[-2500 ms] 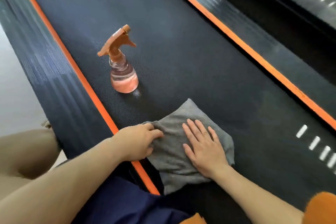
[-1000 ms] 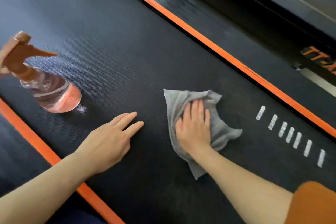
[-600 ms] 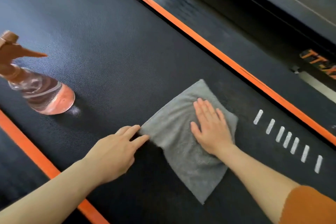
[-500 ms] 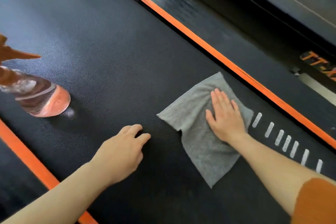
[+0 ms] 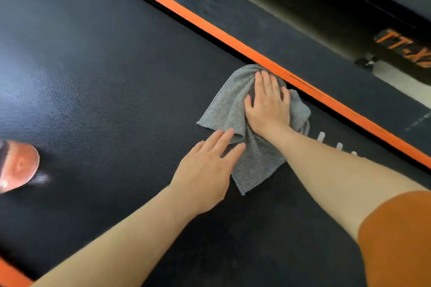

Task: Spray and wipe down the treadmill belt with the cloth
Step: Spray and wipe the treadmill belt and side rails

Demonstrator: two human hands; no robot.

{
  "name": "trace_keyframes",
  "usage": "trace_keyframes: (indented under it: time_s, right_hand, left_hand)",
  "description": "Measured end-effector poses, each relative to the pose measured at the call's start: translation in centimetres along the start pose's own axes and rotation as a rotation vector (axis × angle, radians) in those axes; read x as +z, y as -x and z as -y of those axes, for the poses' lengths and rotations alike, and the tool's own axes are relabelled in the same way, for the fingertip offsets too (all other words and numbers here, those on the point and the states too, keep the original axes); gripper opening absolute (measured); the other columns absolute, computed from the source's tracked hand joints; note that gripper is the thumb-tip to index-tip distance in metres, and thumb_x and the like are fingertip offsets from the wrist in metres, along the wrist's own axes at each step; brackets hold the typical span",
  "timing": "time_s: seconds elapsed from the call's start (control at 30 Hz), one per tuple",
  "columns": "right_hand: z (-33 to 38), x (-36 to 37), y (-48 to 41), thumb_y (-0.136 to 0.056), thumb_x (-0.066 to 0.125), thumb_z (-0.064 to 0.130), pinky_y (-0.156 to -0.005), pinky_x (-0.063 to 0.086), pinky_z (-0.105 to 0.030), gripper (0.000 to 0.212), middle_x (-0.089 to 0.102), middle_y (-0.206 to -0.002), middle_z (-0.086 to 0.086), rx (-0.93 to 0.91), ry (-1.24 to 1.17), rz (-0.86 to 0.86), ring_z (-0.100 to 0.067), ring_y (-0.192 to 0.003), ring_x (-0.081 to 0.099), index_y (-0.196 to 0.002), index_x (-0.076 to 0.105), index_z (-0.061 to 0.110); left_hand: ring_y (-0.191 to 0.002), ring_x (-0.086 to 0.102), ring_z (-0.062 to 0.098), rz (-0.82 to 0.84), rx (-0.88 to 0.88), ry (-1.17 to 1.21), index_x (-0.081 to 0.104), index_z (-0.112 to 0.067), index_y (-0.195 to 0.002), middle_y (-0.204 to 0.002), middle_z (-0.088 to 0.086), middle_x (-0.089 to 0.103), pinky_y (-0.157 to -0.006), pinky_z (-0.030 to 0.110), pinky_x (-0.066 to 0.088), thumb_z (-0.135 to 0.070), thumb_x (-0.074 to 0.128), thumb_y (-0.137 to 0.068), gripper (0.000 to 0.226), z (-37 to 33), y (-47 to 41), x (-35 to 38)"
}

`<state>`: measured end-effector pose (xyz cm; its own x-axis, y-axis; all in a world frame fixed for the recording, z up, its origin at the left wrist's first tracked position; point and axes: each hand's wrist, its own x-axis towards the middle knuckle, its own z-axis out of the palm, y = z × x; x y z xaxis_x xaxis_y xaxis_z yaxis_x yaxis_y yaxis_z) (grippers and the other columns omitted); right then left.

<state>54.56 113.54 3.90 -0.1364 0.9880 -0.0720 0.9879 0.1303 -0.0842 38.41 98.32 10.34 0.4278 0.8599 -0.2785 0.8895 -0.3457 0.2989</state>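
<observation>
Pressing cloth [image 5: 225,106]: left hand [image 5: 205,170], right hand [image 5: 268,106], flat

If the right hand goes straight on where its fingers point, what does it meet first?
Probably the orange stripe along the edge of the belt: the right hand lies flat on the grey cloth, its fingers just short of it, only bunched cloth between.
</observation>
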Motion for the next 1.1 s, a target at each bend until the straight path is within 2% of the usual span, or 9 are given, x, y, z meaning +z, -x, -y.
trace_keyframes:
  time_s: [0.13, 0.2, 0.3, 0.43, 0.6, 0.73, 0.87, 1.0, 1.1]
  right_hand:
    - [2.3, -0.1, 0.6, -0.102, 0.028, 0.041, -0.123, 0.007, -0.049, 0.064, 0.011, -0.167, -0.004, 0.152, -0.031, 0.029, -0.019, -0.153, 0.008, -0.159, 0.013, 0.015]
    - [7.4, 0.4, 2.2, -0.103, 0.025, 0.041, -0.122, 0.009, -0.052, 0.063, 0.011, -0.166, -0.009, 0.143, -0.06, 0.026, -0.025, -0.153, 0.008, -0.158, 0.018, 0.012]
    - [16.0, 1.3, 4.5, -0.097, 0.021, 0.045, -0.119, 0.016, -0.054, 0.065, 0.028, -0.162, -0.008, -0.121, -0.104, 0.006, -0.026, -0.15, 0.023, -0.154, 0.034, 0.015]
    - [19.9, 1.3, 4.4, -0.104, 0.022, 0.045, -0.121, -0.002, -0.052, 0.06, -0.001, -0.168, 0.004, -0.341, -0.052, 0.173, -0.02, -0.153, -0.003, -0.159, 0.008, 0.026]
    - [20.2, 0.9, 4.2, -0.106, 0.023, 0.044, -0.122, -0.003, -0.049, 0.057, 0.001, -0.167, 0.007, -0.402, -0.032, 0.165, -0.016, -0.153, -0.003, -0.159, 0.01, 0.029]
    - [15.4, 0.5, 6.2, -0.103, 0.021, 0.045, -0.12, 0.0, -0.042, 0.056, 0.011, -0.166, 0.009, -0.472, -0.031, 0.171, -0.012, -0.153, 0.005, -0.158, 0.018, 0.033]
    - [5.6, -0.2, 9.6, -0.102, 0.021, 0.046, -0.121, 0.005, -0.04, 0.057, 0.01, -0.166, 0.012, -0.205, -0.04, 0.13, -0.009, -0.152, 0.004, -0.157, 0.018, 0.036]
    - [-2.3, -1.2, 13.1, -0.104, 0.024, 0.042, -0.123, 0.008, -0.045, 0.057, 0.008, -0.167, 0.006, 0.296, -0.071, 0.076, -0.012, -0.153, 0.003, -0.159, 0.013, 0.029]
    - [1.3, 0.0, 13.8, -0.103, 0.025, 0.037, -0.121, 0.014, -0.051, 0.059, 0.012, -0.167, -0.004, 0.472, -0.113, 0.02, -0.02, -0.153, 0.009, -0.159, 0.019, 0.018]
  left_hand:
    - [-0.152, -0.007, 0.025, 0.191, -0.048, -0.14, -0.003, -0.019, -0.158, -0.165, 0.005, -0.012, -0.123, 0.046, 0.009, -0.028, 0.051, -0.097, 0.082, -0.5, 0.8, 0.1]
    - [-0.15, 0.015, 0.028, 0.066, -0.142, -0.033, 0.021, -0.013, -0.156, -0.163, 0.009, 0.016, -0.122, 0.045, 0.02, -0.022, 0.053, -0.092, 0.071, -0.2, 2.1, 0.1]
    - [-0.102, 0.058, 0.029, -0.229, -0.272, 0.136, 0.067, -0.007, -0.1, -0.106, 0.011, 0.064, -0.089, 0.04, 0.053, -0.008, 0.063, -0.074, 0.027, 1.9, 4.9, 0.3]
    - [-0.094, 0.061, 0.028, -0.261, -0.449, 0.156, 0.067, -0.008, -0.099, -0.105, 0.008, 0.058, -0.069, 0.037, 0.057, -0.001, 0.072, -0.063, 0.037, 6.4, 9.7, 1.2]
    - [-0.093, 0.06, 0.032, -0.235, -0.443, 0.067, 0.057, 0.0, -0.132, -0.108, 0.013, 0.058, -0.061, 0.039, 0.058, -0.004, 0.074, -0.063, 0.071, 7.7, 10.1, 1.4]
    - [-0.079, 0.055, 0.032, -0.179, -0.354, -0.01, 0.067, -0.003, -0.092, -0.088, 0.011, 0.055, -0.047, 0.038, 0.051, -0.008, 0.075, -0.056, 0.038, 7.0, 10.4, 1.2]
    - [-0.083, 0.052, 0.027, -0.076, -0.25, -0.088, 0.066, -0.011, -0.084, -0.095, 0.008, 0.057, -0.054, 0.035, 0.047, -0.022, 0.08, -0.05, 0.038, 5.6, 11.7, 1.7]
    - [-0.106, 0.057, 0.029, -0.041, -0.172, -0.137, 0.072, -0.009, -0.111, -0.126, 0.012, 0.061, -0.067, 0.037, 0.057, -0.029, 0.087, -0.046, 0.07, 3.7, 12.1, 2.4]
    - [-0.119, 0.057, 0.03, -0.045, -0.138, -0.102, 0.065, -0.012, -0.128, -0.138, 0.012, 0.057, -0.076, 0.037, 0.059, -0.024, 0.086, -0.047, 0.085, 2.9, 12.0, 2.4]
